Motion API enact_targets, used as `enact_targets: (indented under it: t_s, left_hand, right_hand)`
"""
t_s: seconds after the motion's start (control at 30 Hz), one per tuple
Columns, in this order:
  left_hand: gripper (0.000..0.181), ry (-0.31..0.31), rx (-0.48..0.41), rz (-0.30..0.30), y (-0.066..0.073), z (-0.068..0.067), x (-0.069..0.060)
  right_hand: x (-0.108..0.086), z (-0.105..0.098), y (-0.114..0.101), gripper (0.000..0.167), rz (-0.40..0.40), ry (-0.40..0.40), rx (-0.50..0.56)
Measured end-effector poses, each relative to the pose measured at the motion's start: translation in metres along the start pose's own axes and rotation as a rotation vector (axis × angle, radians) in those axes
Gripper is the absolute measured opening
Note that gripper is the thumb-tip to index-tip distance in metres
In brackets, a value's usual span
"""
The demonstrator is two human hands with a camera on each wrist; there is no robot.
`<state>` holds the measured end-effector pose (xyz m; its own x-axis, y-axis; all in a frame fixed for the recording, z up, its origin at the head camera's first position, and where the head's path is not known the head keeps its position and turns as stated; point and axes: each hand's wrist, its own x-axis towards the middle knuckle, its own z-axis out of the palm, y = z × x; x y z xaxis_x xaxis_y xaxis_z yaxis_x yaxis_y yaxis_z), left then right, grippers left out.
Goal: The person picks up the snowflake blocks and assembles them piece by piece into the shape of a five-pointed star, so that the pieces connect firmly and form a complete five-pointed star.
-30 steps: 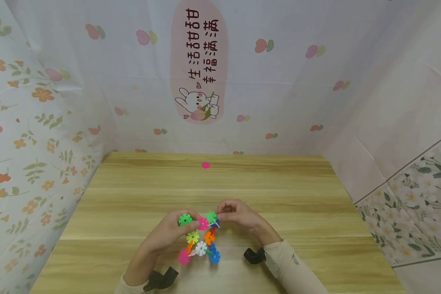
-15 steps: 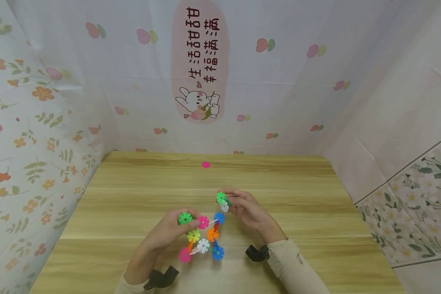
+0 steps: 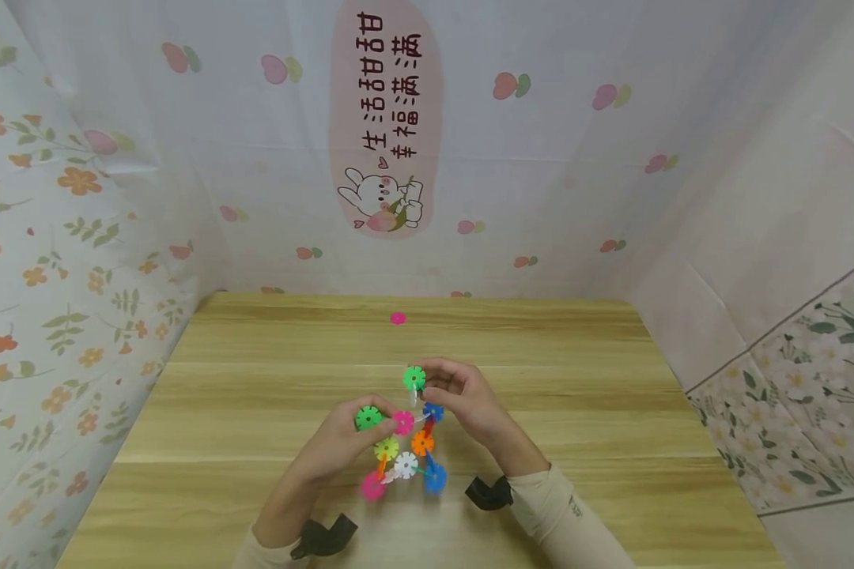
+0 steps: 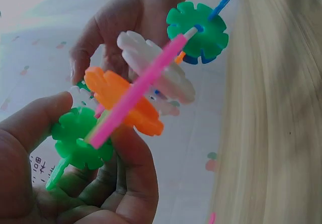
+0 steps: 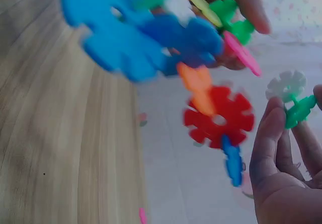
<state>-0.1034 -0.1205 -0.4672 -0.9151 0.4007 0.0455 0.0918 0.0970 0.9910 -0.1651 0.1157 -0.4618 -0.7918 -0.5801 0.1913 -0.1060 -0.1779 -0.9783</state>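
In the head view my left hand (image 3: 330, 442) grips a frame of slotted snowflake discs (image 3: 423, 443) joined edge to edge, held above the table. Its thumb lies by a pink disc (image 3: 402, 422), and a green disc (image 3: 368, 419) stands between thumb and fingers. Blue, orange, yellow, white and red discs make up the rest. Just beyond the frame's upper right corner, my right hand (image 3: 466, 395) pinches a small joined piece, a green disc (image 3: 414, 378) with a white disc (image 5: 286, 85). The right wrist view shows this piece apart from the frame's red disc (image 5: 219, 116).
A loose pink disc (image 3: 398, 318) lies near the far edge of the wooden table (image 3: 541, 340). Printed cloth (image 3: 541, 197) hangs behind and at both sides. A black mount (image 3: 489, 493) sits at each wrist.
My right hand has drawn the green and white discs up from the frame's upper right corner, then slightly left. The left hand has shifted the frame a little right and away.
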Motion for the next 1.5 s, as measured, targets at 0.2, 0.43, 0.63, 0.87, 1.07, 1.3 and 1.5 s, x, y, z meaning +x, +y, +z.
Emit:
enact_targets:
  t_s: [0.2,0.43,0.63,0.87,1.07,1.3,1.5]
  left_hand:
    - [0.018,0.031,-0.039,0.023,0.001,0.002,0.003]
    - [0.021,0.083,-0.047,0.004,0.002,0.003,0.003]
    - [0.02,0.114,-0.058,-0.002,0.005,0.004,0.004]
    - [0.021,0.119,-0.069,-0.001,0.009,0.006,0.004]
    - [0.021,0.174,-0.058,-0.03,0.008,0.007,0.003]
    - [0.02,0.221,-0.058,-0.042,0.008,0.008,0.001]
    - [0.02,0.13,-0.031,-0.041,0.001,0.005,-0.001]
  right_hand:
    - [-0.004,0.002,-0.001,0.032,-0.025,-0.021,-0.015]
    - [-0.005,0.001,0.0,0.024,-0.036,-0.026,0.031]
    - [-0.006,-0.001,0.002,0.022,-0.043,0.002,0.018]
    - [-0.005,-0.001,0.005,0.017,-0.058,0.0,0.012]
    - [-0.004,-0.001,0.006,0.004,-0.036,0.024,0.012]
    - [-0.003,-0.001,0.011,0.006,-0.006,0.004,0.064]
    - [0.0,-0.002,0.01,0.01,0.037,-0.025,-0.033]
